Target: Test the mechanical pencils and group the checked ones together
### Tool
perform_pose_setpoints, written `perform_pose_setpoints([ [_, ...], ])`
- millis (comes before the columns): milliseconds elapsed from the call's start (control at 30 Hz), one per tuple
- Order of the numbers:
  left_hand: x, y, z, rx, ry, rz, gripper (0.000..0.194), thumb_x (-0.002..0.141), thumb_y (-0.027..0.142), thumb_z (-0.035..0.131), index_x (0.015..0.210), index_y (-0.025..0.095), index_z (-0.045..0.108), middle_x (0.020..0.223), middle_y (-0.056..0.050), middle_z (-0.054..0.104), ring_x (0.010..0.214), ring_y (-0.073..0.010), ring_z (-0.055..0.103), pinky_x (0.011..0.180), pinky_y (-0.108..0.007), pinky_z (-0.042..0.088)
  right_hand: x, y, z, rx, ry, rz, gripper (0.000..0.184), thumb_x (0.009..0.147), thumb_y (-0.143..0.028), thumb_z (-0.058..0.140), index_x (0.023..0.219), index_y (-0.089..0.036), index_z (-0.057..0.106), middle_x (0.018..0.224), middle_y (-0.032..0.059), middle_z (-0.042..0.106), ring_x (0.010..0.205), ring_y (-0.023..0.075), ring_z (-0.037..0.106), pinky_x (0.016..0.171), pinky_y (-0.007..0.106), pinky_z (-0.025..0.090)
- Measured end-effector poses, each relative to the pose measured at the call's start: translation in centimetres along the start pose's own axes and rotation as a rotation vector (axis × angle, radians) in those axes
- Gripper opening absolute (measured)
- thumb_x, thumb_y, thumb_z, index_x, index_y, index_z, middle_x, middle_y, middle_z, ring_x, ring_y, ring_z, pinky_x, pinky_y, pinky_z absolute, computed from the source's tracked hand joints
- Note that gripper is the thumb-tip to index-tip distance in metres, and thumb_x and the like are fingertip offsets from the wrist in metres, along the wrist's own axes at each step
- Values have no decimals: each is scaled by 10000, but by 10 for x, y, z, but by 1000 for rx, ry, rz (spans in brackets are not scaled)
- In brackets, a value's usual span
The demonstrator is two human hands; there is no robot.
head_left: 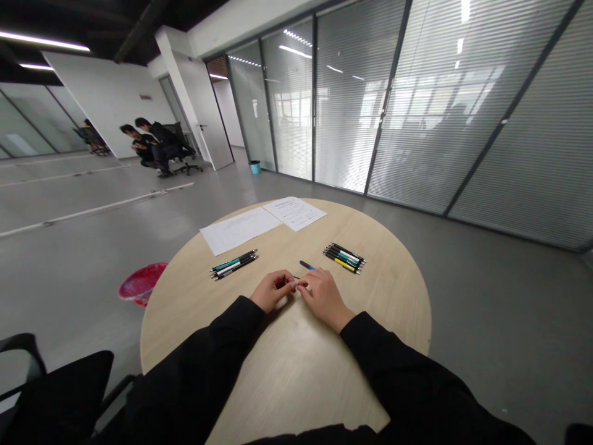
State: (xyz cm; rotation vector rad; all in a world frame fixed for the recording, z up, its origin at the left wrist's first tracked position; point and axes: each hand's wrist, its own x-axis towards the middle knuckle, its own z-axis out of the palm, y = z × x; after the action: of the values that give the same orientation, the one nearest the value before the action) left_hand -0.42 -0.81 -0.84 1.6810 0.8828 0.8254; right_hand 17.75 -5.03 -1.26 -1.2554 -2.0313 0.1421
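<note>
My left hand [274,290] and my right hand [323,296] meet fingertip to fingertip just above the table, both closed in a pinch. Between them shows a bit of a thin dark piece [297,277], too small and covered to name. A blue and black pen part [306,265] lies just beyond my right fingers, partly hidden by them. To the left is a row of pens [234,264] with black, green and white barrels. On the right, another group of pens [344,258] lies side by side, with black, white, green and yellow barrels.
The round wooden table [389,296] carries two printed paper sheets [241,228] at its far side. A red basket [141,283] stands on the floor to the left, near a black chair [60,389]. Farther off, two people [152,145] sit by the wall.
</note>
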Motion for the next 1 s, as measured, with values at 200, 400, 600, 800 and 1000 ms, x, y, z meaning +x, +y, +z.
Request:
perform_pose_setpoints([
  [200, 3, 2, -9, 237, 83, 22, 345, 858, 495, 582, 749, 168, 599, 651, -20, 639, 572, -143, 564, 589, -258, 430, 5, 8, -3, -107, 3, 35, 101, 881, -192, 594, 786, -185, 627, 856, 52, 651, 894, 214, 534, 823, 331, 339],
  [400, 15, 7, -24, 1037, 114, 45, 492, 981, 483, 333, 689, 187, 597, 690, -66, 653, 658, -182, 586, 632, -285, 369, 16, 22, -2, -325, -65, 110, 145, 920, -208, 545, 846, -167, 664, 895, 81, 657, 922, 222, 520, 837, 338, 330],
  [600, 26, -1, -19, 1348, 55, 49, 461, 1006, 423, 275, 838, 166, 618, 860, -125, 677, 811, -226, 628, 723, -320, 411, 28, 21, 9, -495, -149, 112, 243, 951, -160, 464, 889, -138, 698, 923, 139, 655, 971, 256, 505, 842, 379, 325],
  [800, 33, -3, -18, 1359, 44, 116, 236, 951, 316, 403, 940, 165, 585, 953, -117, 629, 868, -231, 591, 753, -333, 440, 29, 20, 12, -508, -181, 106, 254, 952, -158, 461, 872, -136, 701, 935, 146, 662, 996, 259, 494, 876, 391, 305],
  [1000, 38, -9, -23, 1120, 54, 152, 91, 860, 234, 483, 882, 192, 560, 883, -73, 603, 816, -214, 569, 744, -331, 439, 27, 22, 10, -489, -160, 116, 269, 960, -188, 458, 870, -149, 708, 935, 135, 663, 993, 256, 491, 866, 388, 305],
])
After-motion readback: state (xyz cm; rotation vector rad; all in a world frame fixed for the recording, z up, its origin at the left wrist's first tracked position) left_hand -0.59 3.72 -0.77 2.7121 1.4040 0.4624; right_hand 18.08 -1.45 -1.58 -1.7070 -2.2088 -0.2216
